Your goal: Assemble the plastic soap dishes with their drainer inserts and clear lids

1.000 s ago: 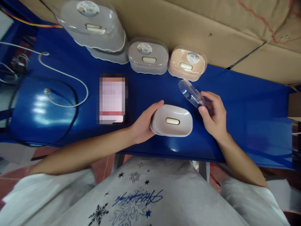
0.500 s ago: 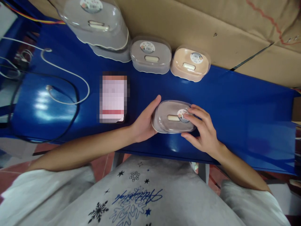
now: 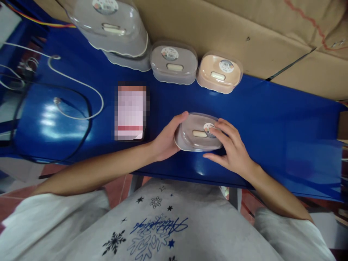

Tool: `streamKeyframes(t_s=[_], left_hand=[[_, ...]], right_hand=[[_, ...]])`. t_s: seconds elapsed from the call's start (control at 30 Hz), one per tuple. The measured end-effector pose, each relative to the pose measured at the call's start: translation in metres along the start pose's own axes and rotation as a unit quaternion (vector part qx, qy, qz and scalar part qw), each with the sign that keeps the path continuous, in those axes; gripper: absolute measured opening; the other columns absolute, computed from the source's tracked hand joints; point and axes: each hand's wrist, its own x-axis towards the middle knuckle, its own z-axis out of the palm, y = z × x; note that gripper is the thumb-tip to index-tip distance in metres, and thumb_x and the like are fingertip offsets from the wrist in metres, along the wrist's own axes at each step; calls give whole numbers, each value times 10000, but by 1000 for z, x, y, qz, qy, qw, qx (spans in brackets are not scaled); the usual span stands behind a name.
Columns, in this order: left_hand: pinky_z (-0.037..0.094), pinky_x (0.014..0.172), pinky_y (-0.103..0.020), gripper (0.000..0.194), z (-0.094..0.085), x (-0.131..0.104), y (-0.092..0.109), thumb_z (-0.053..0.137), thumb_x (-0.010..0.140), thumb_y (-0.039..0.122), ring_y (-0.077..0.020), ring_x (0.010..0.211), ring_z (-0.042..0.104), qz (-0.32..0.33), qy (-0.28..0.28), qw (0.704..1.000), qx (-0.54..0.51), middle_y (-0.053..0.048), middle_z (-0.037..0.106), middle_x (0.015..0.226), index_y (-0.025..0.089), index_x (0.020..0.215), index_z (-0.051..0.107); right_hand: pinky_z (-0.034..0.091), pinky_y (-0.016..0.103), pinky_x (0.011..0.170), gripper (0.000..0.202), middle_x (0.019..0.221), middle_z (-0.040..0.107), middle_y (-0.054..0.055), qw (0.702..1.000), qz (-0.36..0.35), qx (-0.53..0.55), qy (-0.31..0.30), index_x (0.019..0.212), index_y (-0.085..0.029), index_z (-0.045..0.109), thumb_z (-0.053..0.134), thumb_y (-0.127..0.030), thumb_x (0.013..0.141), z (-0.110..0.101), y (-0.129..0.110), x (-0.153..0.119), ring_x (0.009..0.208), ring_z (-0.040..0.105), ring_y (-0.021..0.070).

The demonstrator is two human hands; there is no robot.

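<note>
A small grey oval plastic box (image 3: 187, 136) with a clear domed lid is tilted over the front part of the table. My left hand (image 3: 167, 139) is closed around its left end, thumb along the upper edge, other fingers partly hidden behind it. A cream oval piece (image 3: 199, 133) sits in the lid's middle. Right of that, a round printed sticker (image 3: 208, 127) is partly covered by the fingers of my right hand (image 3: 231, 143). That hand's fingers are spread over the box's right end, its thumb apart below the lower edge.
Along the cardboard boxes (image 3: 217, 25) at the back stand another grey lidded box (image 3: 174, 74), a peach lidded box (image 3: 217, 85) and larger stacked grey boxes (image 3: 114, 40). A blurred phone-like device (image 3: 130, 112) lies left on the blue table (image 3: 272, 123). Cables (image 3: 89, 88) curl farther left.
The box has shifted slightly left and up in the view, its front side showing more. My right thumb has moved left and away from the box's lower edge.
</note>
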Motion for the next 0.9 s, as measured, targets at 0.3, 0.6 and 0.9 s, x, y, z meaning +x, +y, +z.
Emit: streamKeyframes(t_s=[0.3, 0.6, 0.9], left_hand=[[652, 895, -426, 773, -3, 0, 1, 543, 998, 876, -339, 1141, 812, -43, -46, 998, 1, -114, 865, 1113, 214, 1315, 788], [665, 885, -413, 621, -3, -2, 15, 695, 1024, 635, -289, 1066, 796, 14, -50, 996, 71, -164, 803, 1335, 186, 1452, 690], [609, 741, -339, 477, -8, 2, 12, 733, 969, 554, -218, 886, 740, 19, -31, 993, 110, -109, 793, 1112, 171, 1250, 781]], right_hand=[[619, 654, 1197, 976, 1606, 685, 119, 997, -44, -65, -11, 1816, -365, 229, 789, -447, 1020, -9, 13, -1, 1517, 644, 417], [553, 629, 1226, 774, 1576, 700, 196, 964, 46, -219, 146, 1672, -265, 524, 781, -517, 987, -57, 63, -1, 1468, 678, 420], [487, 628, 1260, 702, 1579, 686, 228, 950, 88, -223, 202, 1621, -210, 595, 765, -464, 989, -62, 137, -15, 1484, 634, 428]])
